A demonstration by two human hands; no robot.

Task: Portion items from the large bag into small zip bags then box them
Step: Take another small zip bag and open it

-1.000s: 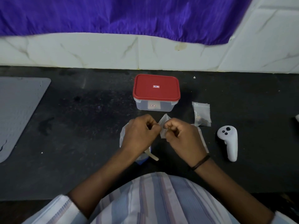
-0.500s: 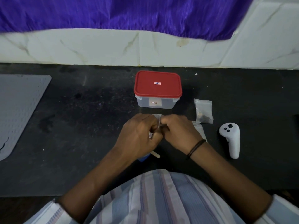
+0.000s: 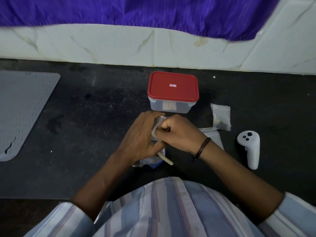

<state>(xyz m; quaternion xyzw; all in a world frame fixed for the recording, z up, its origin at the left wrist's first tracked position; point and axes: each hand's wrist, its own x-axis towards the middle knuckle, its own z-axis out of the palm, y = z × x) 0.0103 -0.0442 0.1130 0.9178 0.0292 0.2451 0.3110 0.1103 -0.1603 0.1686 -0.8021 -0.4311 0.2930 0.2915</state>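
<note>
Mid-frame, a small zip bag [image 3: 158,124] pinched between left hand [image 3: 142,135] and right hand [image 3: 179,132], both curled round it, likely to press the seal. Beneath the wrists, the large bag [image 3: 150,162] with a wooden stick [image 3: 165,159], kept close for scooping. Just above, the box [image 3: 172,93], red lid on. At right, a filled bag [image 3: 220,117] set aside, waiting.

A matt red plastic lid [image 3: 173,86] is seen on a translucent plastic box [image 3: 171,106]; the small zip bag [image 3: 158,124] appears to be clear, crinkled film; the countertop [image 3: 85,117] is dark and speckled.
</note>
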